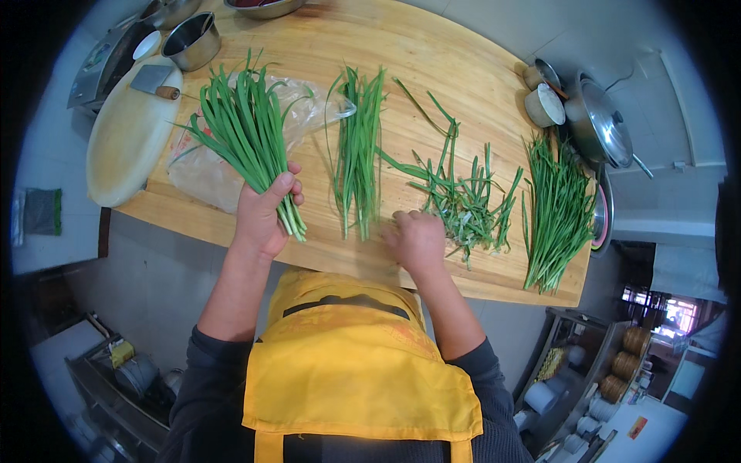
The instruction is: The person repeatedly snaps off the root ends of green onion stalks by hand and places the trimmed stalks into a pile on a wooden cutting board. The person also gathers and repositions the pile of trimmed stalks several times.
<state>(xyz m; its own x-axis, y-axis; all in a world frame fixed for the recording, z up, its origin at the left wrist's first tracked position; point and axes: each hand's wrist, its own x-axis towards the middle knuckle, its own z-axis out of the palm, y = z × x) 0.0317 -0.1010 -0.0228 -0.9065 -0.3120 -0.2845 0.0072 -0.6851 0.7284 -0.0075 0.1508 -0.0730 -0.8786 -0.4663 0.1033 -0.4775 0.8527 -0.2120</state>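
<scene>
My left hand point(267, 215) grips a bunch of garlic chives point(250, 130) near the pale stem ends, with the leaves fanning up and to the left. Just right of it, a smaller bunch of chives point(360, 150) lies on the wooden table point(463, 55). Between that bunch and a loose heap of chive scraps point(463, 202) is my right hand point(418, 238), low over the table. Its fingers are curled and blurred, and whether they pinch anything is hidden. A thick pile of chives point(557, 214) lies at the table's right end, stems towards me.
A crumpled clear plastic bag point(208, 176) lies under the held bunch. On the left, a cleaver point(151, 80) rests on a round chopping board point(130, 139), near a metal pot point(192, 45). A lidded steel pot point(602, 118) and a white container point(544, 105) stand at the right edge.
</scene>
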